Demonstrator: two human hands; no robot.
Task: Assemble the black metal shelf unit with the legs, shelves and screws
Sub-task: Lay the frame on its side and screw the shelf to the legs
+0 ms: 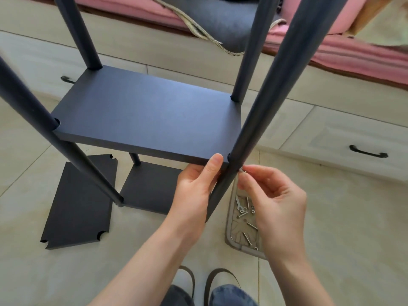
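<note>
Feet in strapped slippers (207, 281) sit at bottom centre, person standing over the job on the pale tiled floor (331, 228).

Left hand (196, 186), centre frame: thumb up against the front edge of the black rectangular metal shelf (141, 111), fingers curled under it, so it grips the shelf corner and holds it level against the black round metal leg (271, 102) on the right front.

Right hand (271, 195), just right of that leg: fingertips pinch a small silver screw (242, 171) at the leg's outer side, level with the shelf. Can't tell if the tip is in the hole yet.

Step in hand, as I read it: fixing this middle shelf to the front-right leg. A lower black shelf (150, 188) looks already fitted at the legs' base, centre-lower frame. One spare black shelf panel with notched corners (81, 202) lies flat on the floor at lower left, not yet fitted.

Grey plastic tray (242, 224) below the right hand holds loose silver screws, washers and what looks like a small wrench.

Next move needs: shelf kept at hole height, screw square to the leg, started by finger turns, then tightened. Other three corners: can't see any fasteners from here.
</note>
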